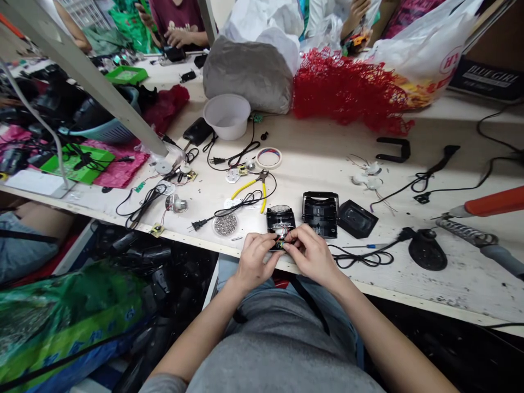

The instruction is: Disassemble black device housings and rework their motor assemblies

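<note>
- The left hand (pixel 256 256) is pinching the near-left corner of a black housing (pixel 280 220), fingers closed on it
- The right hand (pixel 311 252) is gripping the near-right corner of the same housing, with thumb and fingertips pressed together over small coloured wires (pixel 281 236) at its near end
- The housing is lying at the near edge of the counter (pixel 327 155), open side up, straight ahead of the person's lap
- At 3 o'clock from it, just beside, a second housing (pixel 320 214) is sitting, and further along the same way a black cover (pixel 357 219) is resting
- At 9 o'clock, close by, a dish of screws (pixel 225 224) is sitting, with a plug (pixel 197 224) just beyond it
- At 11 o'clock, yellow pliers (pixel 250 186) are lying among black leads, with a tape roll (pixel 269 158) and a white bowl (pixel 226 115) further off
- At 3 o'clock, well apart, an iron stand (pixel 428 249) is standing, and a small screwdriver (pixel 369 246) is lying between it and the right hand
- At 1 o'clock, far across, red mesh (pixel 347 90) is piling up beside a grey bag (pixel 245 73)
- Another person's hands (pixel 177 37) are working at 11 o'clock, at the far side
</note>
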Motion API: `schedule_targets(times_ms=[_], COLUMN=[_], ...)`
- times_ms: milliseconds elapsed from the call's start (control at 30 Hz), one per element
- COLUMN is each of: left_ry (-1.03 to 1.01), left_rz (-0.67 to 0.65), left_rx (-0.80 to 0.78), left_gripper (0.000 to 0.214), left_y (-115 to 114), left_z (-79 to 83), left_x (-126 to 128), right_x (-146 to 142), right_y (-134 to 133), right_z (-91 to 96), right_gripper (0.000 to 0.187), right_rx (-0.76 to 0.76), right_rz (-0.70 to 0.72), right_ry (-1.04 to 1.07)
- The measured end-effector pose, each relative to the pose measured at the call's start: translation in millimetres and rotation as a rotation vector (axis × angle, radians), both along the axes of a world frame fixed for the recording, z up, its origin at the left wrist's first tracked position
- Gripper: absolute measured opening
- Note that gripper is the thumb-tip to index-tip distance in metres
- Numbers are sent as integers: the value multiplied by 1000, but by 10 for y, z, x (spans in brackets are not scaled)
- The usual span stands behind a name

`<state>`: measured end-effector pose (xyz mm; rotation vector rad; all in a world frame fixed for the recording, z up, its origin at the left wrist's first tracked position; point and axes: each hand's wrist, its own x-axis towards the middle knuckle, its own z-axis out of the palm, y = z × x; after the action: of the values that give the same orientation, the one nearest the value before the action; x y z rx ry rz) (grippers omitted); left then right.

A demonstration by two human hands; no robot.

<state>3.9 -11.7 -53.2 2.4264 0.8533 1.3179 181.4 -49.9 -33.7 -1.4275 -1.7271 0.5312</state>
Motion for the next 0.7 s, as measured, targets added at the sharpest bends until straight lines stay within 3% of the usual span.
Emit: schedule_targets(times_ms=[267,467,633,700], left_ry=[124,74,33,22], left_rz=[-21,-21,47,90], left_rx=[70,24,-91,-101], left_gripper=[26,28,4,8], left_y=[-10,-21,22,39], left_z=[42,57,139,157], left_x=[-6,-7,51,82], right_x=[52,81,44,20], right_y=[28,45,40,39], right_z=[6,-3,12,10], right_gripper=[12,16,18,18], right_rx=[-50,-55,13,46], right_rz=[22,56,66,63], right_ry=[7,-21,-125,-156])
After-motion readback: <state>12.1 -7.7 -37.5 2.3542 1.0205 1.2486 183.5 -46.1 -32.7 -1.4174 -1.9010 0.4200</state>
